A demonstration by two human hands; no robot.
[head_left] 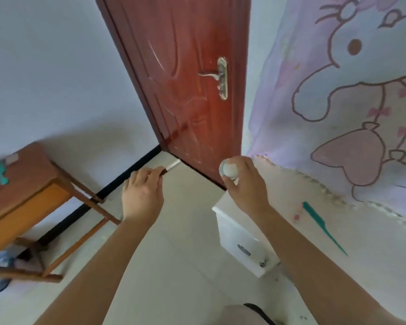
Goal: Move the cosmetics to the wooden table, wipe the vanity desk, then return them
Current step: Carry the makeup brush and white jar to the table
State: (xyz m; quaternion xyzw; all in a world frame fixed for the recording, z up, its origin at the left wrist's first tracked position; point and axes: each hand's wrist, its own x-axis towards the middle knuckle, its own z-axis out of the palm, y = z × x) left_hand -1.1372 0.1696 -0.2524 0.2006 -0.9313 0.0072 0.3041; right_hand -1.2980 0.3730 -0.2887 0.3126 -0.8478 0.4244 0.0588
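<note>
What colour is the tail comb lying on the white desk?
Teal green; the comb shows clearly in the head view.

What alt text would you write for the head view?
A person's left hand grips a slim white-tipped tube and the right hand a round white bottle, between a wooden table and a white vanity desk holding a teal comb.

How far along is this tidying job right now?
Partway. A teal item already lies on the wooden table. In hand: the left hand grips a slim tube, the right hand a white bottle. A teal comb and a small pink item lie on the vanity desk, so carrying seems unfinished. Whether wiping has happened, I cannot tell.
</note>
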